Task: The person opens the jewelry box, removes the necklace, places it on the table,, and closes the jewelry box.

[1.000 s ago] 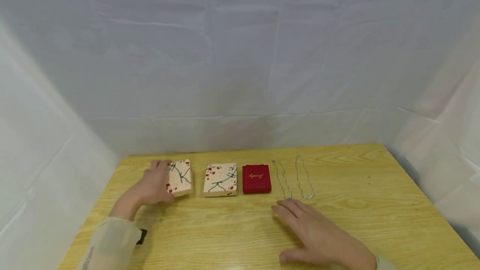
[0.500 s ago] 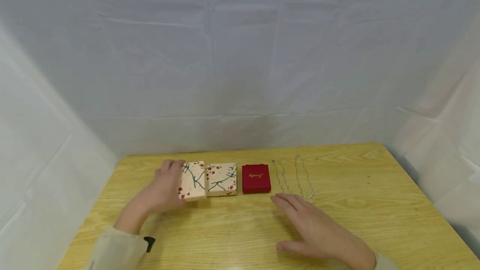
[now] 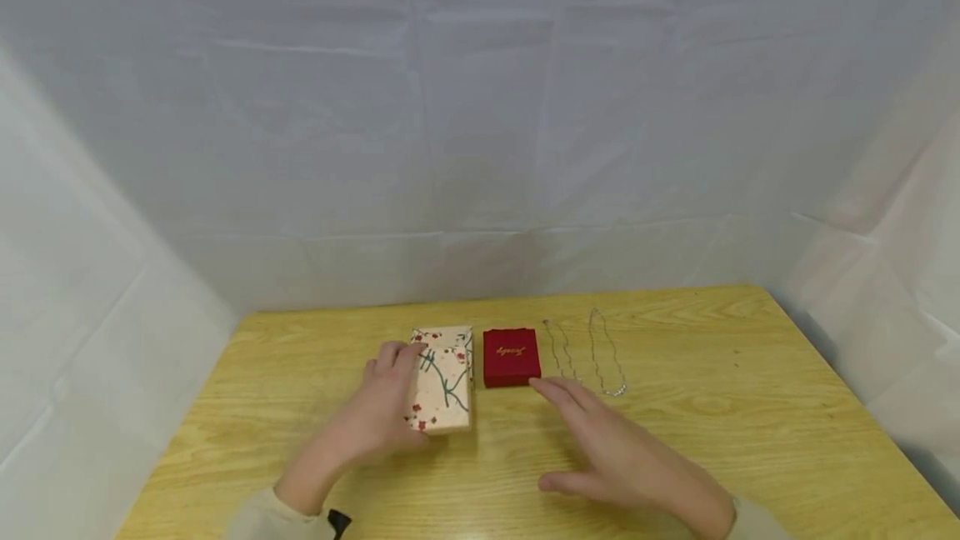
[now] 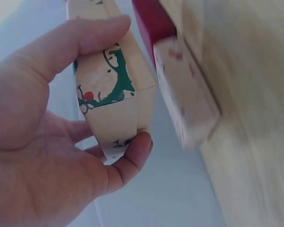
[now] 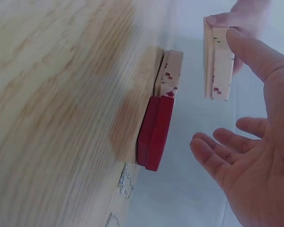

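My left hand (image 3: 378,411) grips a flat cream box (image 3: 444,394) printed with green branches and red blossoms. Thumb and fingers clasp its opposite sides in the left wrist view, and the right wrist view has this held box (image 5: 221,64) raised off the table. Behind it, partly covered in the head view, a matching floral box (image 3: 450,335) lies on the table. Beside that one is a red box (image 3: 512,357) with gold lettering. My right hand (image 3: 626,457) is spread with thumb apart and holds nothing; its fingertips come near the red box's front corner.
Two thin silver chain necklaces lie right of the red box: one necklace (image 3: 558,348) partly behind my right hand, the other necklace (image 3: 617,392) farther right. The wooden table (image 3: 750,407) is backed by a white cloth (image 3: 480,148), with cloth at both sides too.
My left hand has carried the cream box rightward and nearer, from the far left until it overlaps the second floral box. My right hand has shifted slightly left and forward.
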`<state>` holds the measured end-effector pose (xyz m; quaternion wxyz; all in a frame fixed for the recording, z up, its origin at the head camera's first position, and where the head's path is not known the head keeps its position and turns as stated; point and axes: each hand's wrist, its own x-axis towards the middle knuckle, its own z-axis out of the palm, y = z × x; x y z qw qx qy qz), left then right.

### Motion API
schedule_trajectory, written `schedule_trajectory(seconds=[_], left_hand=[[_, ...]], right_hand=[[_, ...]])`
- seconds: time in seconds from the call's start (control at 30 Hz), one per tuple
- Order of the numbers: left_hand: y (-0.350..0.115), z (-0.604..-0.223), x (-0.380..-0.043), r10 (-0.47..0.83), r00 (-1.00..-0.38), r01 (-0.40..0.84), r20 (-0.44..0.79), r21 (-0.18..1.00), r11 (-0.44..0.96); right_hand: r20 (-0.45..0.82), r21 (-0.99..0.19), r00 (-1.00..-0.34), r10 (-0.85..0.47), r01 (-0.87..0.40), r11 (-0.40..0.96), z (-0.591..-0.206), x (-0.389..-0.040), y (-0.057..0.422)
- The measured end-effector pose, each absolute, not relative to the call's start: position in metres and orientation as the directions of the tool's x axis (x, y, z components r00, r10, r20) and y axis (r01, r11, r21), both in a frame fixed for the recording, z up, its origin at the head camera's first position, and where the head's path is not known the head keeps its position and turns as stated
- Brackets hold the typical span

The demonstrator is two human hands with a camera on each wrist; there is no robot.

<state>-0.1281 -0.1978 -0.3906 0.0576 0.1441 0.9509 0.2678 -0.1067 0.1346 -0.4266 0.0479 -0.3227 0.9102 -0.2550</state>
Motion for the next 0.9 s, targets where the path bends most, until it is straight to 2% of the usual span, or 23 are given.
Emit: schedule_trajectory(seconds=[0.53,0.9], left_hand=[[-0.142,-0.410,-0.103,0.372,-0.928,0.303,-0.024,0.535,0.789],[-0.123,-0.415,-0.091,0.388,-0.921,0.300,-0.042,0.560,0.772]], right_hand=[[0.097,-0.549,-0.787,-0.610,-0.553,0.626,-0.428,-0.110,0.116],[0.048,-0.555,-0.783,-0.620,-0.537,0.635,-0.437,-0.110,0.106]])
